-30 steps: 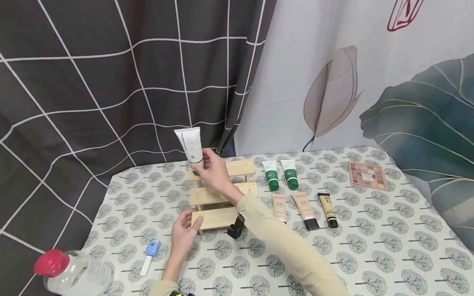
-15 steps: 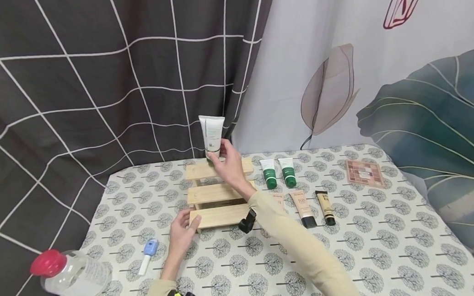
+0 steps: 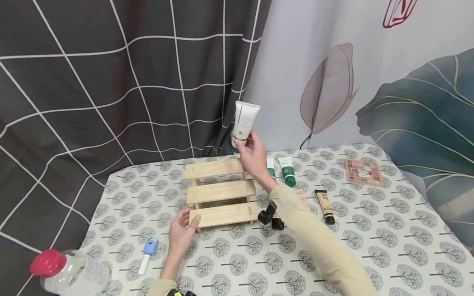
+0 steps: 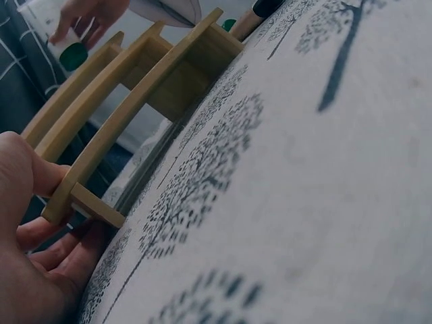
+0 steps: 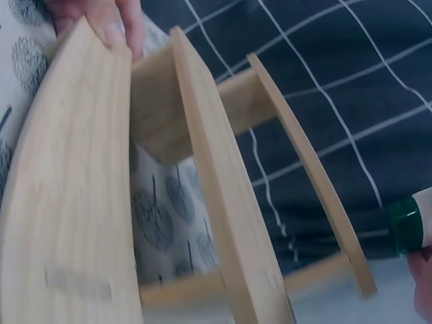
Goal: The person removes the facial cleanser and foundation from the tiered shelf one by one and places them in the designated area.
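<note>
My right hand (image 3: 255,159) holds a white squeeze tube (image 3: 246,119) with a green cap, raised above the right end of the top step. The tube's crimped end points up and leans to the right. In the right wrist view its green cap (image 5: 407,226) shows at the right edge. A three-step wooden display stand (image 3: 221,191) sits on the patterned cloth. My left hand (image 3: 182,232) grips the front left corner of its lowest step. Seen from the left wrist, the thumb lies over the board (image 4: 111,135) and the fingers are below it.
Right of the stand lie two white-and-green tubes (image 3: 288,172), one partly behind my right hand. Beige BB tubes (image 3: 302,198) are half covered by my sleeve; a gold tube (image 3: 325,207) and palette (image 3: 364,172) lie beyond. A blue-and-white stick (image 3: 148,255) and red-capped bottle (image 3: 76,276) are left.
My right hand has carried the white tube rightward along the top step and a little higher, and the tube now leans right. My left hand stays on the stand's corner.
</note>
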